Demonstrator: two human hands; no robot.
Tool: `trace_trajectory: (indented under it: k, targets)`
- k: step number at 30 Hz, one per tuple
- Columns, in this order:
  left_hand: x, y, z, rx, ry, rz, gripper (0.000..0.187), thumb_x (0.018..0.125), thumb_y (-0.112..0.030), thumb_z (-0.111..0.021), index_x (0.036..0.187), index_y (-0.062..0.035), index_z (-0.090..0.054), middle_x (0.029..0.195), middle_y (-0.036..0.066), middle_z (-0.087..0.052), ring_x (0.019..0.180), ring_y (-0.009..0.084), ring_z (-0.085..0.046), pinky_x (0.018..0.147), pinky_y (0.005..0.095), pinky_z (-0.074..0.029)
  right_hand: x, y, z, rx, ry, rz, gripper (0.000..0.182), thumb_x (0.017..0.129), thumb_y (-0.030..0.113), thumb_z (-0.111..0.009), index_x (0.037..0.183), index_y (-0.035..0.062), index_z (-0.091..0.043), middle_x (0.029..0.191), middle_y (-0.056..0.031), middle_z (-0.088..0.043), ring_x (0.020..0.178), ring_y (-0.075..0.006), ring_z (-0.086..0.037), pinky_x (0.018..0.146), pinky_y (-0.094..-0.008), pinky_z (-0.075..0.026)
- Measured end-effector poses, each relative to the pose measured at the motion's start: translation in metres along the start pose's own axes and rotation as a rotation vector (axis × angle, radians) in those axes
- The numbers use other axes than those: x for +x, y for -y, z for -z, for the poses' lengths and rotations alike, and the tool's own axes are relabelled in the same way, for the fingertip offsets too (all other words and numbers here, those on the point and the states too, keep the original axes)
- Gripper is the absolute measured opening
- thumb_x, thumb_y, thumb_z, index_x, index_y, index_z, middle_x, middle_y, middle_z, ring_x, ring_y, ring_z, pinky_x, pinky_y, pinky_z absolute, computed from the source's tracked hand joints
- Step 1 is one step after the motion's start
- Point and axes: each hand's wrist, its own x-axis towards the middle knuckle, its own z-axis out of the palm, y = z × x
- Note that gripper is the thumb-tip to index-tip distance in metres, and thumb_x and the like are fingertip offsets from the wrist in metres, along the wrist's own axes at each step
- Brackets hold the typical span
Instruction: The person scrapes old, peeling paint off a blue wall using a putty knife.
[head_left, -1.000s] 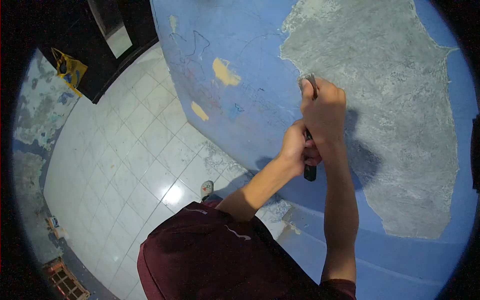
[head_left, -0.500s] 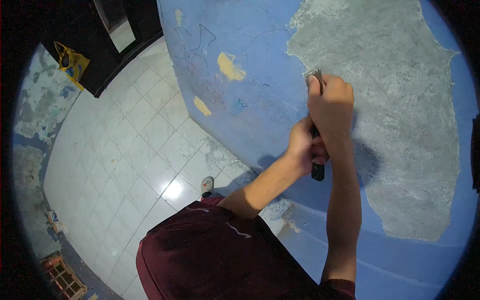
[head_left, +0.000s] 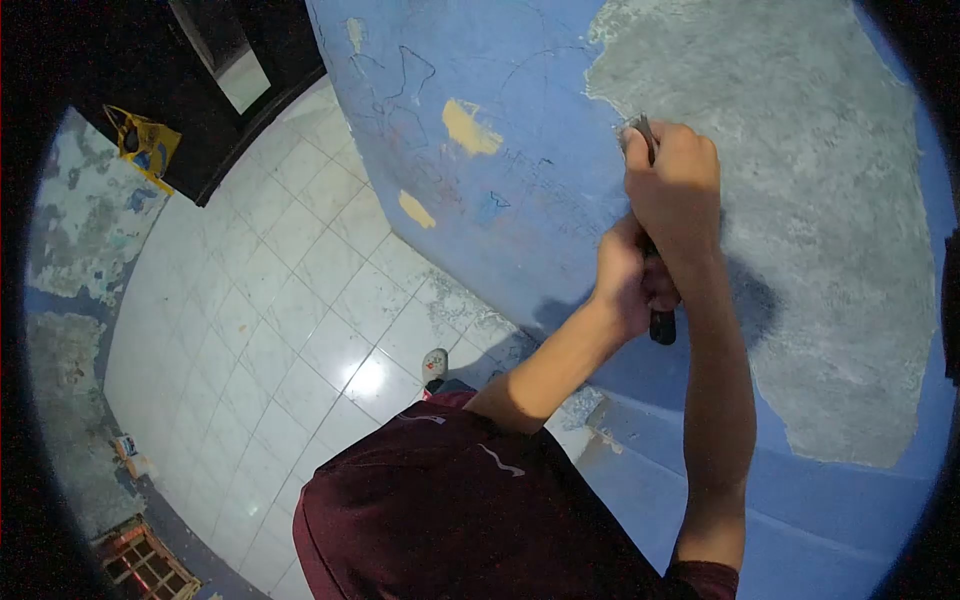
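A scraper with a black handle [head_left: 662, 328] is held against the wall, its metal blade [head_left: 642, 126] at the left edge of a bare grey patch [head_left: 810, 230] in the blue paint. My right hand [head_left: 682, 185] is closed round the upper part of the scraper, thumb near the blade. Lower down, my left hand [head_left: 625, 275] is wrapped around the handle, below my right wrist. The handle's butt sticks out beneath my left fingers. Much of the handle is hidden by my hands and right forearm.
Blue wall [head_left: 560, 170] with scribbles and cream spots [head_left: 470, 128] lies left of my hands. White floor tiles [head_left: 270, 300] spread below, with my shoe [head_left: 434, 364] on them. A yellow bag [head_left: 150, 145] is by a dark door at upper left; a brick-coloured grille [head_left: 145, 565] is at lower left.
The whole view has shifted, carrying my hands slightly right and up in the picture. The scraper's blade appears more edge-on. Both hands keep their hold on the scraper.
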Motion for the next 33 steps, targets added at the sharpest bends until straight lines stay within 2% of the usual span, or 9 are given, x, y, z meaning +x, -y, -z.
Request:
trace_trajectory:
  k: [5, 7, 11, 13, 17, 19, 26, 28, 33]
  targets:
    - [-0.009, 0.007, -0.005, 0.033, 0.007, 0.016, 0.035, 0.096, -0.039, -0.036, 0.071, -0.0176, -0.047, 0.051, -0.007, -0.03, 0.037, 0.0078, -0.028, 0.035, 0.0245, -0.02, -0.006, -0.009, 0.01, 0.005, -0.132, 0.092, 0.015, 0.082, 0.014, -0.064, 0.077, 0.0005, -0.06, 0.069, -0.0168, -0.059, 0.071, -0.0371, -0.059, 0.063, -0.0463, -0.047]
    - [-0.007, 0.007, -0.004, 0.032, 0.02, 0.014, 0.035, 0.097, -0.039, -0.036, 0.071, -0.0178, -0.046, 0.051, -0.008, -0.03, 0.037, 0.0075, -0.028, 0.035, 0.0241, -0.021, 0.006, -0.002, 0.026, 0.113, 0.3, -0.243, 0.018, 0.084, 0.016, -0.063, 0.079, -0.0012, -0.061, 0.074, -0.0206, -0.061, 0.075, -0.0403, -0.059, 0.066, -0.0464, -0.047]
    - [-0.007, 0.005, -0.004, 0.008, 0.083, 0.036, 0.037, 0.097, -0.041, -0.035, 0.07, -0.0178, -0.045, 0.052, -0.008, -0.031, 0.037, 0.007, -0.027, 0.034, 0.0248, -0.021, 0.007, -0.007, 0.022, 0.132, 0.217, -0.166, 0.021, 0.085, 0.018, -0.062, 0.082, -0.0023, -0.062, 0.077, -0.0242, -0.062, 0.077, -0.0434, -0.058, 0.069, -0.0476, -0.047]
    - [-0.005, 0.004, -0.003, 0.013, 0.079, 0.027, 0.037, 0.097, -0.041, -0.035, 0.07, -0.0178, -0.045, 0.052, -0.008, -0.031, 0.036, 0.0068, -0.027, 0.033, 0.0251, -0.02, 0.014, 0.0, 0.034, 0.122, 0.427, -0.276, 0.021, 0.085, 0.018, -0.063, 0.082, -0.0026, -0.062, 0.079, -0.0237, -0.063, 0.077, -0.0428, -0.058, 0.069, -0.0484, -0.047]
    - [-0.006, 0.001, -0.006, -0.014, 0.087, 0.047, 0.039, 0.097, -0.042, -0.034, 0.07, -0.0176, -0.047, 0.05, -0.008, -0.031, 0.036, 0.0073, -0.028, 0.033, 0.0255, -0.019, 0.005, -0.01, 0.012, 0.085, 0.199, -0.146, 0.018, 0.083, 0.015, -0.065, 0.082, -0.0021, -0.062, 0.077, -0.0213, -0.062, 0.076, -0.0413, -0.058, 0.068, -0.0489, -0.046]
    - [-0.009, -0.002, -0.009, -0.028, 0.077, 0.059, 0.039, 0.097, -0.042, -0.034, 0.07, -0.0175, -0.047, 0.05, -0.008, -0.031, 0.036, 0.0075, -0.027, 0.033, 0.0255, -0.02, 0.0, -0.011, 0.005, 0.067, -0.168, 0.141, 0.014, 0.081, 0.011, -0.067, 0.083, -0.0013, -0.061, 0.075, -0.0189, -0.061, 0.074, -0.0392, -0.058, 0.067, -0.0479, -0.046]
    - [0.002, 0.003, -0.002, -0.114, 0.136, 0.039, 0.039, 0.097, -0.04, -0.035, 0.069, -0.0163, -0.048, 0.049, -0.006, -0.033, 0.034, 0.0092, -0.03, 0.031, 0.0265, -0.022, 0.005, -0.003, 0.013, 0.058, -0.079, 0.133, 0.013, 0.081, 0.01, -0.065, 0.078, -0.0017, -0.06, 0.072, -0.0202, -0.06, 0.069, -0.0403, -0.057, 0.062, -0.0469, -0.046]
    - [0.0, 0.007, -0.003, -0.081, 0.086, -0.005, 0.039, 0.097, -0.04, -0.036, 0.068, -0.0162, -0.048, 0.049, -0.006, -0.034, 0.034, 0.0094, -0.03, 0.031, 0.0264, -0.022, 0.009, 0.005, 0.025, 0.15, 0.13, -0.04, 0.02, 0.083, 0.012, -0.062, 0.072, -0.0046, -0.06, 0.071, -0.0249, -0.061, 0.069, -0.0443, -0.059, 0.062, -0.0495, -0.047]
    - [-0.004, 0.005, -0.007, -0.062, 0.093, -0.037, 0.04, 0.096, -0.039, -0.039, 0.061, -0.0199, -0.041, 0.048, -0.008, -0.031, 0.035, 0.0071, -0.026, 0.032, 0.0263, -0.02, 0.017, 0.007, 0.029, 0.074, 0.244, -0.168, 0.024, 0.084, 0.015, -0.061, 0.073, -0.0066, -0.062, 0.072, -0.0281, -0.062, 0.073, -0.0468, -0.062, 0.067, -0.0511, -0.049]
